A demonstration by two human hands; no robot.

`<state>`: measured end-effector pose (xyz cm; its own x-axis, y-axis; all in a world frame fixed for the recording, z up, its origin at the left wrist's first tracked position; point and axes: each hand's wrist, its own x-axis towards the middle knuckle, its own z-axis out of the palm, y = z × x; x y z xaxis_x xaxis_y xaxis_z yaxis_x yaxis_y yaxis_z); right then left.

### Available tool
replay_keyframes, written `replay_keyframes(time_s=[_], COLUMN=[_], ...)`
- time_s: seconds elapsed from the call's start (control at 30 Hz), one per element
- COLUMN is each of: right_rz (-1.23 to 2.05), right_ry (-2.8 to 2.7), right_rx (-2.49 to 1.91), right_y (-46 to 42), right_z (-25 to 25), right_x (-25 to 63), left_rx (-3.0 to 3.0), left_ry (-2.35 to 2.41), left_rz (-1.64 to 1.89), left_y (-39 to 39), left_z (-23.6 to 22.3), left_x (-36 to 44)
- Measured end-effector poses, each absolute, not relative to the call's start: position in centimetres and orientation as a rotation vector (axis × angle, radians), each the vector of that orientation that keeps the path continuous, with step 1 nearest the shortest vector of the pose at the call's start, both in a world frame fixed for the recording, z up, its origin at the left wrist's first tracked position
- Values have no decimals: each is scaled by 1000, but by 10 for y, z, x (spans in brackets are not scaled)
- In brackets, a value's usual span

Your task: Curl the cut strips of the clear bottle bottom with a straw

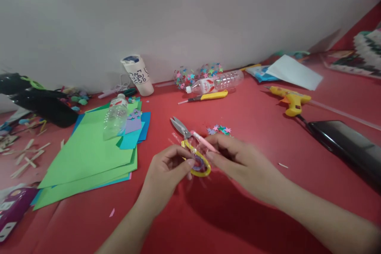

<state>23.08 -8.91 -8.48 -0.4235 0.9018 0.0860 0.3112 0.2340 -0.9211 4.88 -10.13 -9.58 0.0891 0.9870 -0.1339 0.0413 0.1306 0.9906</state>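
Observation:
My right hand [235,154] is closed around a slim pink pen [204,141], its pale end pointing up and left. Thumb and fingers of my left hand [169,170] pinch what looks like a see-through plastic piece, blurred and partly hidden. Just under both hands, scissors [183,130] with yellow handles lie on the red table [166,222], blades pointing away to the left. A purple ring shape [200,162] shows within the yellow loop; whether it belongs to the scissors I cannot tell. Small coloured stars [219,129] are heaped beyond my right hand.
Green and blue sheets [89,154] lie left beneath a cut bottle part [115,117]. A yellow cutter [212,95] and clear bottle [220,82] lie behind. A glue gun [291,98] and black device [348,139] sit right; a tumbler [138,75] stands by the wall.

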Motion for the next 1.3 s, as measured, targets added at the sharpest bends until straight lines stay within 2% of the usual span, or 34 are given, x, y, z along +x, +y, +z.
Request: replay_keyframes(time_s=[0.1, 0.27, 0.43, 0.6, 0.8, 1.07, 1.3], right_rz=[1220, 1024, 1251, 1211, 930, 954, 671], right_ry=[-1898, -2068, -1848, -1827, -1990, -1999, -2153], right_rx=[-1127, -1004, -1059, -1058, -1054, -1038, -968], right_y=[-82, -79, -85, -90, -90, -92, -93], right_z=[-91, -91, -95, -99, -101, -99, -102], right_x=[231, 231, 229, 227, 227, 227, 227], left_rx=[1192, 1275, 1255, 1221, 1195, 1234, 1208], left_ry=[1182, 1219, 1194, 1214, 1151, 1193, 1142], left_rz=[998, 1016, 1012, 1071, 1130, 1122, 1155], left_y=[-102, -106, -107, -104, -105, -106, -105], left_z=[-98, -100, -99, -101, -105, -104, -108], left_x=[49, 51, 52, 53, 54, 53, 53])
